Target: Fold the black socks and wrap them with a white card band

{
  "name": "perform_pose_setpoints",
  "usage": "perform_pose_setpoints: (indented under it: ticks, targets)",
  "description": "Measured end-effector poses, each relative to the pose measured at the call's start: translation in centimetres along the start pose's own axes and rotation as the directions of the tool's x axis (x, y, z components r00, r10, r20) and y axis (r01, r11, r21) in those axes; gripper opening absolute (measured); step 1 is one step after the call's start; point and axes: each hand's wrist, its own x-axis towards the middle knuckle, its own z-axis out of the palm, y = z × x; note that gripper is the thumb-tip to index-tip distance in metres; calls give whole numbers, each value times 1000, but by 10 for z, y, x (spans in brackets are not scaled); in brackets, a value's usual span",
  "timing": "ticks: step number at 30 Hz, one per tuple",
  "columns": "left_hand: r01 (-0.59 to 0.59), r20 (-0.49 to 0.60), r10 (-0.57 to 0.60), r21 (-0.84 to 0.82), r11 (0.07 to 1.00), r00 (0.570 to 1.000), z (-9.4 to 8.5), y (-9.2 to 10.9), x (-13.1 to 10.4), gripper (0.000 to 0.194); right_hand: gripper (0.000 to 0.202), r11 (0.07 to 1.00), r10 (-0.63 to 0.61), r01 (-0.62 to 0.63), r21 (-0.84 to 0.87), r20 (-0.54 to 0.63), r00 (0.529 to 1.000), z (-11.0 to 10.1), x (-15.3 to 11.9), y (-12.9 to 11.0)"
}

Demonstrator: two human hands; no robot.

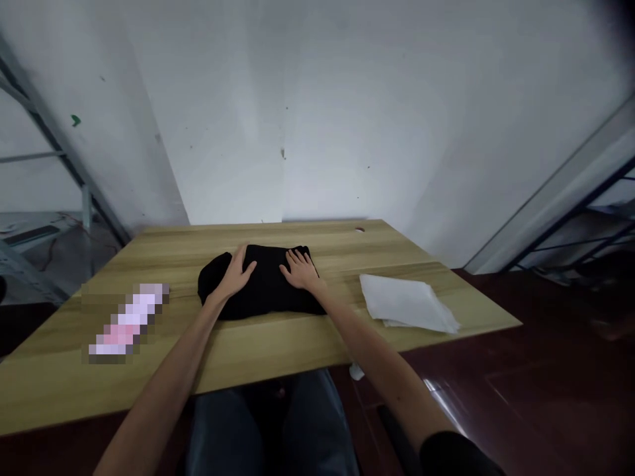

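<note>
A black folded cloth [270, 284], perhaps a garment, lies on the wooden table [258, 344] in front of me. My left hand [237, 272] rests on its left part, thumb spread away from the other fingers. Beyond that hand, the cloth bunches into a rounded, thicker lump at the left end. Near the right end, my right hand [301, 270] lies flat on the fabric with its fingers spread. The underside of the cloth and its inner layers are hidden.
White translucent sheets or bags [407, 303] lie at the table's right. A pixelated pink-and-white item [129, 320] is at the left. A small dark object [360, 229] sits near the back edge. A wall stands behind the table, with metal racks on both sides.
</note>
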Motion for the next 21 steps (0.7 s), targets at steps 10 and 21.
perform_pose_setpoints:
  ticks: [10,21]
  targets:
    - [111,156,-160,280,954,975,7,2,-8,80,80,1000,5,-5,2,64,998,-8,-8,-4]
    - [80,159,-140,331,940,977,2,19,-34,74,77,999,-10,10,47,0,1000,-8,-37,-9]
